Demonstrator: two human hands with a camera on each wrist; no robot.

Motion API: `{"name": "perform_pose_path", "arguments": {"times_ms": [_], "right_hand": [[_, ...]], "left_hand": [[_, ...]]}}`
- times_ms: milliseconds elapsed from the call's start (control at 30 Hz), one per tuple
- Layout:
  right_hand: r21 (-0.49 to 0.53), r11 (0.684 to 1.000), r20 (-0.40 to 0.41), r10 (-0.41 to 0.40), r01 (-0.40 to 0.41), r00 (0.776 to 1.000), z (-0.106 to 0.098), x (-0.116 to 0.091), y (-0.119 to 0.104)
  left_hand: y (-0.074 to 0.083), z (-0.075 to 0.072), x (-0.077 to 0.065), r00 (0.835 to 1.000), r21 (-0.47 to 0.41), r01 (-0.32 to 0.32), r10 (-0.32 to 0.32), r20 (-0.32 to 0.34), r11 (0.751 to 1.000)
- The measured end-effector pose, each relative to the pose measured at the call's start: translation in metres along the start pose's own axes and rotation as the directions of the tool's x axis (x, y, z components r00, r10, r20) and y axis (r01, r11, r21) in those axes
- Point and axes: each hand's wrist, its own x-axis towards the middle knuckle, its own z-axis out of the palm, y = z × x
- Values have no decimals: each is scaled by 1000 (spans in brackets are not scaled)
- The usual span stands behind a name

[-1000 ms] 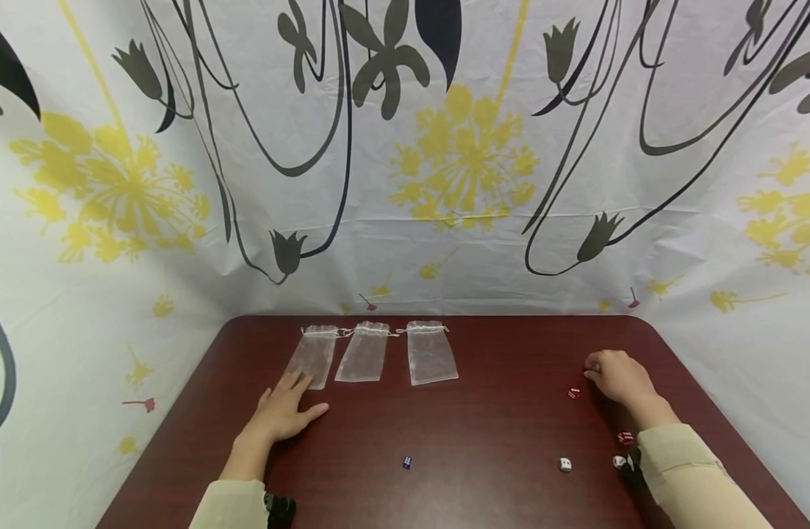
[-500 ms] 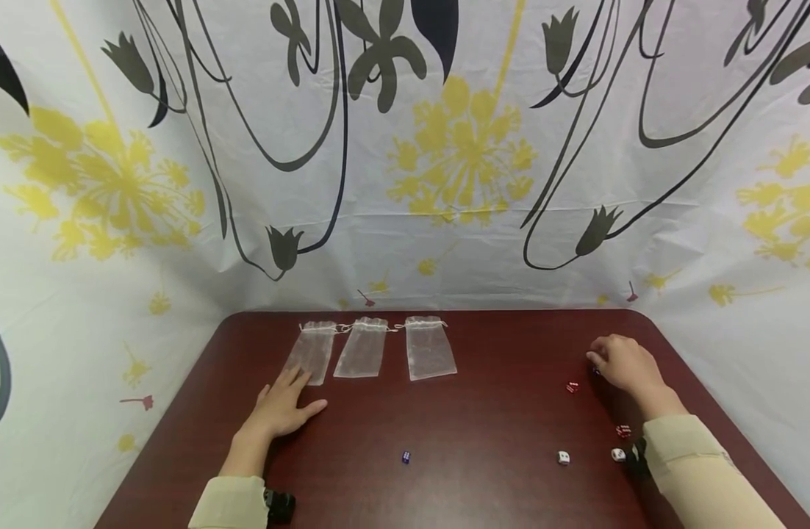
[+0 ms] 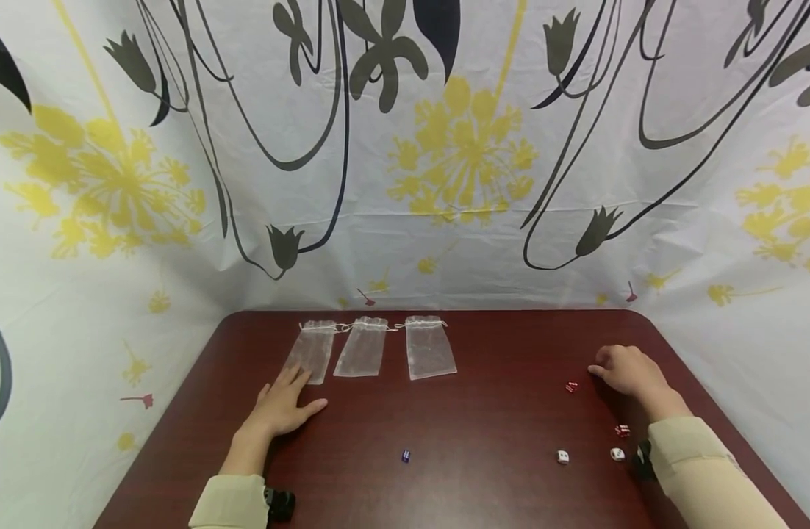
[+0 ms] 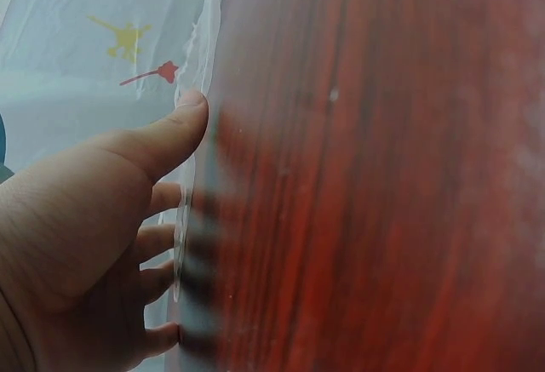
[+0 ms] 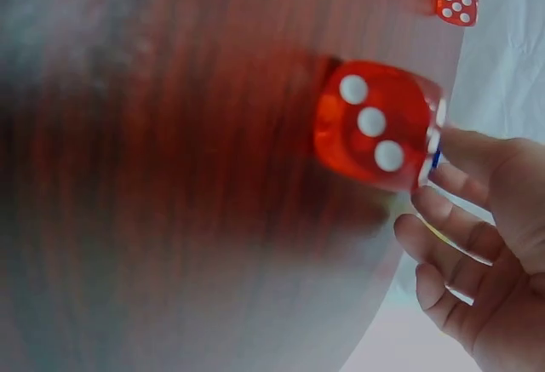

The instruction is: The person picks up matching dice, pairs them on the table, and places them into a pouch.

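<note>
My left hand (image 3: 279,408) lies with spread, straight fingers on the lower end of the leftmost sheer white drawstring bag (image 3: 315,349). In the left wrist view the bag's thin edge (image 4: 204,31) runs along the fingertips. At the right of the table my right hand (image 3: 628,371) is down by the surface, fingers bent. Its thumb and forefinger pinch a small blue die (image 5: 437,159), mostly hidden behind a red die (image 5: 375,125) in the right wrist view. From the head that blue die is hidden. A red die (image 3: 572,386) lies left of the right hand.
Two more sheer bags, one in the middle (image 3: 362,349) and one on the right (image 3: 430,349), lie along the back. Another red die (image 3: 622,430) and two white dice (image 3: 562,457) lie near the right forearm. A blue die (image 3: 406,456) sits front centre. Patterned curtain (image 3: 471,272) surrounds the table.
My right hand has shifted slightly right, rising a little and then lowering again. The blue die glimpsed under its fingertips half a second ago is now covered. My left hand keeps its place.
</note>
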Motion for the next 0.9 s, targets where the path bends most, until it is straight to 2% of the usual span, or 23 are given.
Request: {"name": "perform_pose_path", "arguments": {"times_ms": [233,500,900], "right_hand": [[5,1000,6,-11,11,1000,3,-2,0],[-16,999,-38,-48,47,998,-5,-2,-3],[-46,987,-68,-157,154,985,-30,0,-39]], "left_hand": [[0,0,2,1000,-11,3,-3,-1,1000],[1,0,0,1000,-21,2,-2,1,1000],[3,0,-1,1000,-23,6,-6,2,1000]]}}
